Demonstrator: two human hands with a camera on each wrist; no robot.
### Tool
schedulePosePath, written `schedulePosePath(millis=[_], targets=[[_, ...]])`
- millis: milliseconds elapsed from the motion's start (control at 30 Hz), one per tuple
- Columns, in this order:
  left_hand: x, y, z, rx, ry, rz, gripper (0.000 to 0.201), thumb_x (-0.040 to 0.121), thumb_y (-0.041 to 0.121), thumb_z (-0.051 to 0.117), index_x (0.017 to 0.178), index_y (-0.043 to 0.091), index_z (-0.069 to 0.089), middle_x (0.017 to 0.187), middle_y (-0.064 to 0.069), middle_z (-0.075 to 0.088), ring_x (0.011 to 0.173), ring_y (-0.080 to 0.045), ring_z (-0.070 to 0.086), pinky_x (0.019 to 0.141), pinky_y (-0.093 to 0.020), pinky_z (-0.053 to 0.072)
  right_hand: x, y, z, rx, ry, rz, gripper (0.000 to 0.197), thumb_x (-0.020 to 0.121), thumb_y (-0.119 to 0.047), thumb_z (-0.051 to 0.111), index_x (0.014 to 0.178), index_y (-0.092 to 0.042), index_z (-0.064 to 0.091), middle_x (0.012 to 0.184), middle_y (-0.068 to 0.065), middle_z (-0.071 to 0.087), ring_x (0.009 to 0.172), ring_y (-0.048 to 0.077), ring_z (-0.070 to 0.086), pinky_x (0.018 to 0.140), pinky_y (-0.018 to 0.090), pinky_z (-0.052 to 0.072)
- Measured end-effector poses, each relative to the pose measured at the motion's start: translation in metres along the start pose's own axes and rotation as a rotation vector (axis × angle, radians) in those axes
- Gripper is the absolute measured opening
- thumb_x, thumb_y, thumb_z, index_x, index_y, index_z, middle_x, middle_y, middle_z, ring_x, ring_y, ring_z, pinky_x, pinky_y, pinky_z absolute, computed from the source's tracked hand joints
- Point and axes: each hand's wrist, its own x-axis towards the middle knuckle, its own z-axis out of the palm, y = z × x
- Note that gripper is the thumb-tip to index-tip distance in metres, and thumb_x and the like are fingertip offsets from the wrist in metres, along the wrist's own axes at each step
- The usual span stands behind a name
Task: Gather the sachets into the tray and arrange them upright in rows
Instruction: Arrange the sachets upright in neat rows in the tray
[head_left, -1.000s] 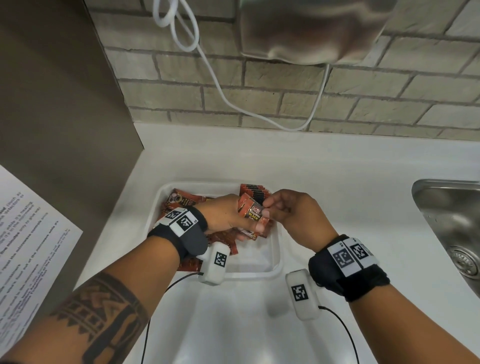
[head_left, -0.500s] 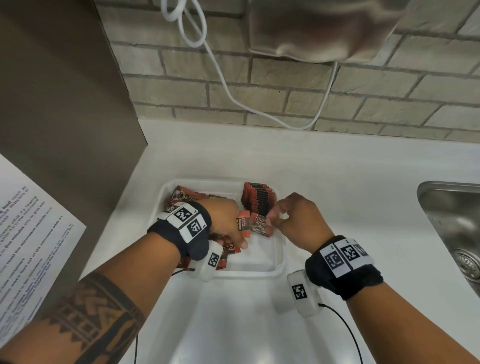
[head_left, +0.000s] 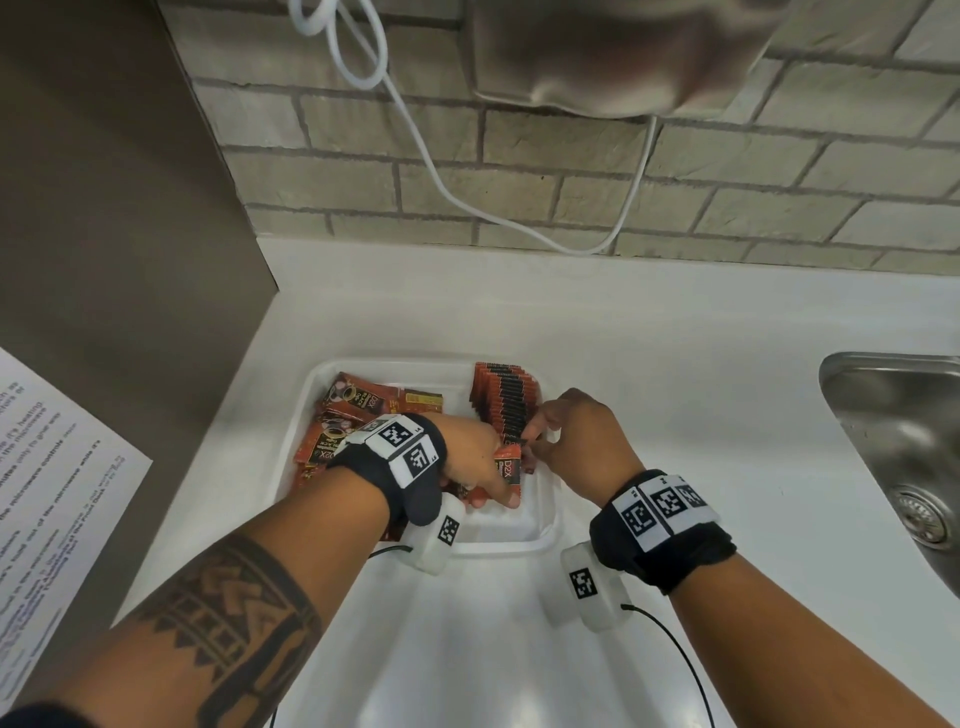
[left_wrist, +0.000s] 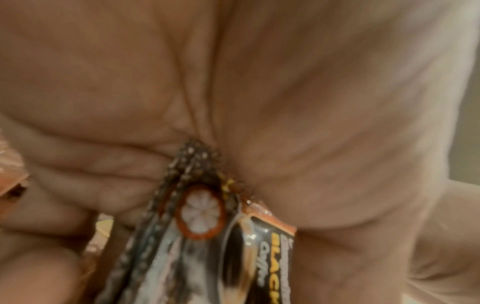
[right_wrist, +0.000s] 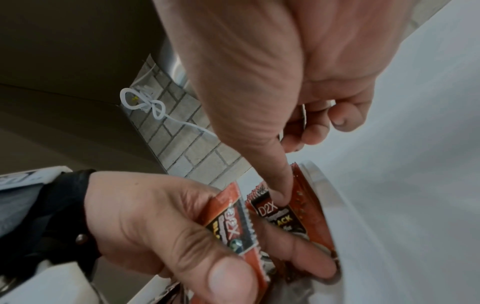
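Left hand (head_left: 470, 462) gripping; right hand (head_left: 576, 439) pinching.

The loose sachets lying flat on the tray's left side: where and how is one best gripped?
Probably by a short sealed edge, pinched from above. The loose sachets lie flat and overlapping in the tray, so the faces give little to grip, while a raised edge does and lets the sachet swing upright for the row.

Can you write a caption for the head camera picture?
Left hand holds sachets; right hand tucks one into the tray row.
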Motion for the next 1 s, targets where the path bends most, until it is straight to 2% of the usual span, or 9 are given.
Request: schedulePosePath(millis=[67,267,433,533,667,767,833,933,1000], targets=[[0.0,0.0,0.0,0.008,0.008,-0.003,0.05,0.087,0.046,0.075,0.108,0.001,0.074,0.083,-0.004,0.074,0.069,-0.016,0.064,0.077,-0.034,0.058,0.0,0.001,0.001,0.027,0.007,-0.006,0.015,0.08,-0.01,0.075,0.085,-0.024,0.072,0.094,-0.003,0.055,0.085,0.011,0.054,0.064,0.007,0.033],[-0.001,-0.001,0.001,-0.01,0.014,-0.001,0.048,0.088,0.043,0.076,0.109,0.0,0.073,0.082,-0.003,0.073,0.069,-0.016,0.064,0.079,-0.033,0.058,0.001,0.002,0.0,0.052,0.03,-0.056,0.021,0.078,-0.006,0.075,0.087,-0.024,0.072,0.091,-0.002,0.056,0.079,0.01,0.054,0.063,0.007,0.036],[0.0,-0.002,0.0,-0.019,0.002,0.006,0.05,0.088,0.045,0.076,0.11,0.0,0.073,0.083,-0.003,0.073,0.071,-0.017,0.065,0.087,-0.04,0.059,0.0,0.002,-0.001,0.041,0.027,-0.06,0.021,0.078,-0.007,0.077,0.087,-0.024,0.072,0.09,-0.004,0.056,0.076,0.006,0.053,0.062,0.007,0.037],[-0.002,-0.002,0.0,-0.016,0.001,0.003,0.047,0.088,0.044,0.075,0.109,0.001,0.073,0.083,-0.003,0.074,0.072,-0.017,0.066,0.082,-0.037,0.059,-0.002,0.001,-0.003,0.036,0.037,-0.07,0.02,0.078,-0.008,0.078,0.087,-0.025,0.071,0.088,-0.007,0.054,0.074,0.003,0.051,0.062,0.006,0.036],[-0.006,-0.007,-0.001,-0.095,-0.023,0.016,0.039,0.089,0.032,0.076,0.113,0.001,0.072,0.093,-0.013,0.077,0.078,-0.023,0.069,0.089,-0.043,0.061,-0.008,-0.004,-0.01,0.063,0.075,-0.082,0.012,0.082,-0.013,0.076,0.086,-0.023,0.072,0.082,-0.014,0.053,0.068,-0.004,0.051,0.064,0.004,0.037],[-0.017,-0.014,-0.005,-0.273,-0.014,0.119,0.027,0.092,0.022,0.074,0.113,0.004,0.073,0.101,-0.02,0.074,0.085,-0.024,0.068,0.08,-0.034,0.059,-0.016,-0.011,-0.018,0.17,0.109,-0.101,0.01,0.088,-0.015,0.07,0.082,-0.021,0.073,0.076,-0.013,0.066,0.067,-0.01,0.056,0.062,0.004,0.038],[-0.027,-0.017,-0.007,-0.432,0.003,0.239,0.019,0.095,0.02,0.072,0.108,0.007,0.074,0.109,-0.027,0.071,0.09,-0.027,0.067,0.085,-0.039,0.057,-0.022,-0.016,-0.023,0.297,0.075,-0.095,0.006,0.089,-0.02,0.071,0.084,-0.021,0.073,0.077,-0.01,0.071,0.064,-0.005,0.061,0.06,0.005,0.041],[-0.038,-0.015,-0.009,-0.626,0.088,0.35,0.007,0.096,0.014,0.069,0.103,0.013,0.071,0.104,-0.024,0.07,0.089,-0.025,0.068,0.085,-0.037,0.06,-0.024,-0.021,-0.026,0.452,0.052,-0.099,0.003,0.088,-0.021,0.075,0.088,-0.019,0.072,0.08,-0.003,0.072,0.063,0.004,0.064,0.06,0.009,0.047],[-0.04,-0.012,-0.01,-0.699,0.112,0.393,0.013,0.095,0.009,0.069,0.106,0.016,0.069,0.107,-0.017,0.072,0.09,-0.021,0.071,0.084,-0.033,0.061,-0.02,-0.022,-0.028,0.48,0.065,-0.089,0.004,0.088,-0.018,0.075,0.088,-0.02,0.072,0.079,-0.003,0.071,0.063,0.002,0.062,0.063,0.013,0.049]])
